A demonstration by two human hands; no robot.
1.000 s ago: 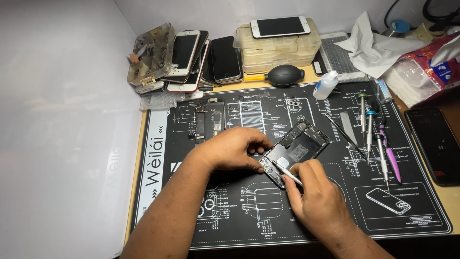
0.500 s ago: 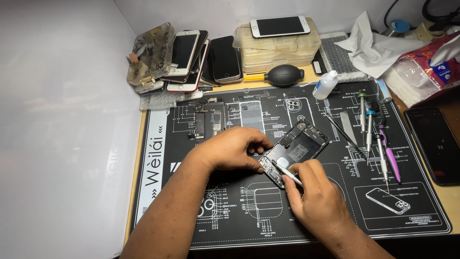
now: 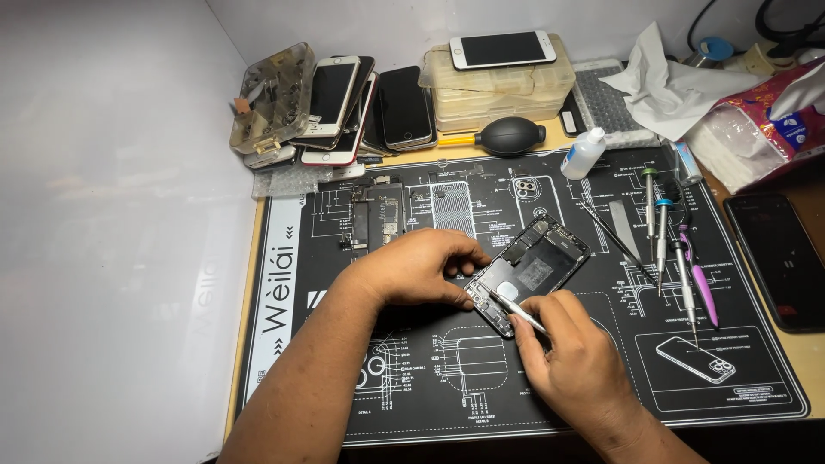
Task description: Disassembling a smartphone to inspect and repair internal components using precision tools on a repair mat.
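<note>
An opened phone body (image 3: 534, 268) with its insides bare lies tilted on a black repair mat (image 3: 412, 378). My left hand (image 3: 419, 268) presses down on the phone's lower left edge and holds it steady. A thin silver tool (image 3: 516, 311) is pinched in my right hand (image 3: 571, 354), its tip at the phone's lower end.
A loose phone board (image 3: 378, 219) lies on the mat's upper left. Screwdrivers and a purple tool (image 3: 679, 249) line the right side. Stacked phones (image 3: 361, 107), plastic boxes (image 3: 498, 86), a black air blower (image 3: 509, 136), a small bottle (image 3: 583, 153), tissues and a dark phone (image 3: 778, 258) ring the mat.
</note>
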